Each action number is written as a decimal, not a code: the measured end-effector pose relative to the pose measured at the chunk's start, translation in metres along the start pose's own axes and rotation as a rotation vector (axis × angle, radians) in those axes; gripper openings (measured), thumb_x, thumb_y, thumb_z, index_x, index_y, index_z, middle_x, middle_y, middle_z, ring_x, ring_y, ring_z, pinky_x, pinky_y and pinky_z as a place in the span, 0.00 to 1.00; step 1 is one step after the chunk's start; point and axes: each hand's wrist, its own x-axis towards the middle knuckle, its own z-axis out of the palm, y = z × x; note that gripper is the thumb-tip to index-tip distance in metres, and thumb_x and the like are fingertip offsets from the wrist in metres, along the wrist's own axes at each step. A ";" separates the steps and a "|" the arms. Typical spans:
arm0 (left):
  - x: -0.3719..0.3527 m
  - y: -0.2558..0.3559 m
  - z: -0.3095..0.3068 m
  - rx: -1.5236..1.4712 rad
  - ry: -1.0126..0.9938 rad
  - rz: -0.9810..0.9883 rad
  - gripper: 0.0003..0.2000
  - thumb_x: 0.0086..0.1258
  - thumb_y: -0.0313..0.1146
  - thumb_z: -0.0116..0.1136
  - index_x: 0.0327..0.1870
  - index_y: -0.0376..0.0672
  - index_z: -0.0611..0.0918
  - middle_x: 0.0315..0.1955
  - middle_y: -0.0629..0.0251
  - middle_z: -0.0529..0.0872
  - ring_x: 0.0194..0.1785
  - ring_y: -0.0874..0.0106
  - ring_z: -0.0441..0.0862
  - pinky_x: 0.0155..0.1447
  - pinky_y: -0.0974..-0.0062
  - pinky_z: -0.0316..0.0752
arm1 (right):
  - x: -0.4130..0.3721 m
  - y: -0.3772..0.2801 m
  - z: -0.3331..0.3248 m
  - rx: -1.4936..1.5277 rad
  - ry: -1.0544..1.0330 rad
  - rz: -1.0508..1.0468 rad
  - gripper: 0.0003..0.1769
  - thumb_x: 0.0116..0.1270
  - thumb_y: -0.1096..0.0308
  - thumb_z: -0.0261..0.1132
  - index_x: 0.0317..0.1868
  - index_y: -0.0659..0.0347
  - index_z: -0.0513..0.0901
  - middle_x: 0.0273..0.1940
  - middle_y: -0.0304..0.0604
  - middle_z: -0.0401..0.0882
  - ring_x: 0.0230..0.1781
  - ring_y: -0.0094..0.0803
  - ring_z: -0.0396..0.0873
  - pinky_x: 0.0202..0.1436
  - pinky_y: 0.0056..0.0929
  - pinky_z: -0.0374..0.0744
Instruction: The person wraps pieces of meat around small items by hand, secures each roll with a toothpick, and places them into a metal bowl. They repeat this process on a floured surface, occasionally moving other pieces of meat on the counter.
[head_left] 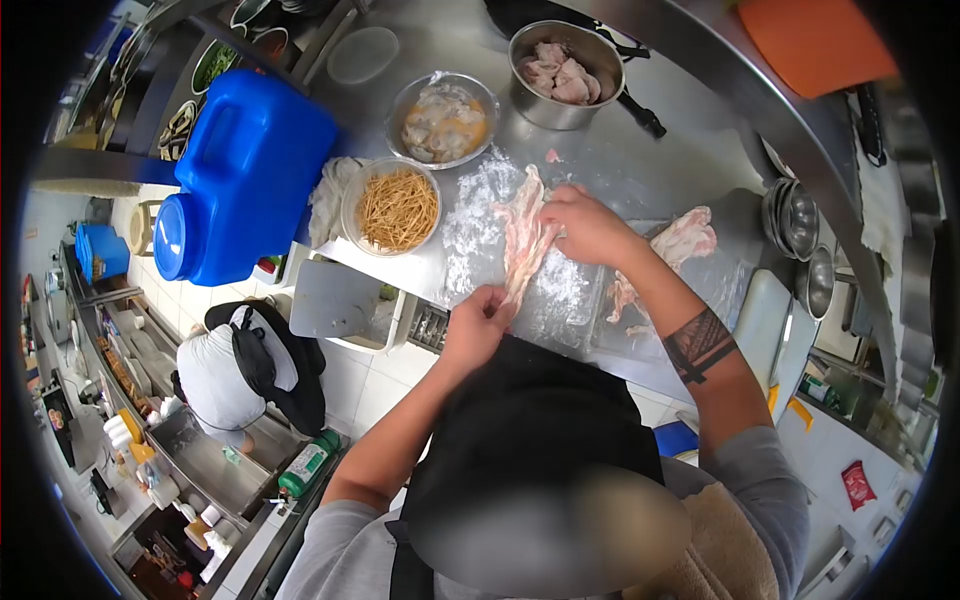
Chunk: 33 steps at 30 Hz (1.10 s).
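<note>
A long strip of pale pink raw meat (523,235) is stretched between my two hands over the steel table (480,50). My left hand (478,322) pinches its near end at the table's front edge. Farther up, my right hand (583,225) has its fingers closed on the strip's right side. White flour (478,205) is spread on the table beneath and around it. To the right, another piece of meat (685,238) lies on a floured tray (725,275), partly behind my right forearm.
A tub of thin wooden sticks (398,208), a bowl of coated meat (443,120) and a pot of raw meat (565,75) stand behind. A blue jug (250,150) is left, metal bowls (798,220) right. A co-worker (250,365) bends at lower left.
</note>
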 end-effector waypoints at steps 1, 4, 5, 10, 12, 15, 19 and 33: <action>0.001 -0.004 -0.001 0.008 -0.012 0.006 0.10 0.81 0.33 0.67 0.52 0.35 0.85 0.30 0.68 0.89 0.32 0.78 0.85 0.38 0.77 0.79 | -0.002 -0.002 0.002 0.000 0.008 0.003 0.13 0.59 0.76 0.70 0.46 0.57 0.89 0.52 0.48 0.85 0.64 0.55 0.78 0.65 0.47 0.81; 0.000 -0.008 -0.003 0.015 -0.038 0.010 0.11 0.81 0.33 0.67 0.53 0.35 0.85 0.32 0.67 0.89 0.33 0.79 0.85 0.39 0.77 0.80 | -0.008 -0.004 0.009 0.082 0.175 0.253 0.17 0.61 0.74 0.74 0.51 0.59 0.86 0.52 0.50 0.85 0.57 0.55 0.83 0.63 0.46 0.81; -0.001 -0.008 -0.003 0.009 -0.048 0.004 0.11 0.81 0.33 0.67 0.53 0.35 0.85 0.33 0.67 0.89 0.34 0.79 0.85 0.40 0.77 0.80 | -0.010 -0.005 0.012 0.091 0.204 0.251 0.15 0.62 0.73 0.73 0.51 0.61 0.86 0.50 0.51 0.86 0.53 0.56 0.84 0.60 0.47 0.82; -0.004 -0.008 -0.005 0.037 -0.075 0.030 0.11 0.82 0.33 0.67 0.53 0.34 0.84 0.34 0.66 0.90 0.35 0.78 0.86 0.41 0.76 0.81 | -0.008 -0.001 0.021 0.117 0.211 0.318 0.07 0.67 0.72 0.68 0.44 0.63 0.88 0.46 0.57 0.90 0.47 0.59 0.88 0.52 0.49 0.84; -0.006 -0.005 -0.006 0.046 -0.081 0.036 0.11 0.82 0.33 0.66 0.53 0.34 0.84 0.34 0.66 0.90 0.35 0.77 0.86 0.41 0.76 0.82 | -0.003 -0.001 0.022 0.294 0.311 0.379 0.06 0.70 0.71 0.69 0.43 0.64 0.88 0.41 0.56 0.90 0.42 0.56 0.89 0.48 0.48 0.84; -0.007 -0.005 -0.008 -0.040 -0.108 0.043 0.11 0.82 0.31 0.66 0.54 0.32 0.83 0.34 0.63 0.90 0.37 0.76 0.88 0.44 0.75 0.84 | 0.012 0.002 0.021 0.437 0.437 0.419 0.07 0.72 0.69 0.69 0.43 0.64 0.88 0.38 0.55 0.90 0.40 0.54 0.89 0.46 0.47 0.84; 0.000 -0.008 -0.004 -0.076 -0.078 0.063 0.10 0.81 0.29 0.65 0.52 0.31 0.82 0.34 0.60 0.91 0.36 0.75 0.90 0.41 0.74 0.85 | 0.044 0.003 0.012 0.340 0.513 0.355 0.07 0.74 0.68 0.68 0.44 0.63 0.88 0.36 0.54 0.90 0.40 0.53 0.89 0.47 0.46 0.84; -0.003 -0.010 0.005 0.412 0.107 0.236 0.12 0.77 0.30 0.66 0.56 0.38 0.80 0.28 0.53 0.89 0.31 0.54 0.91 0.41 0.59 0.85 | 0.074 0.028 0.032 0.181 0.698 0.252 0.07 0.66 0.77 0.70 0.44 0.62 0.86 0.42 0.53 0.85 0.47 0.57 0.85 0.53 0.50 0.83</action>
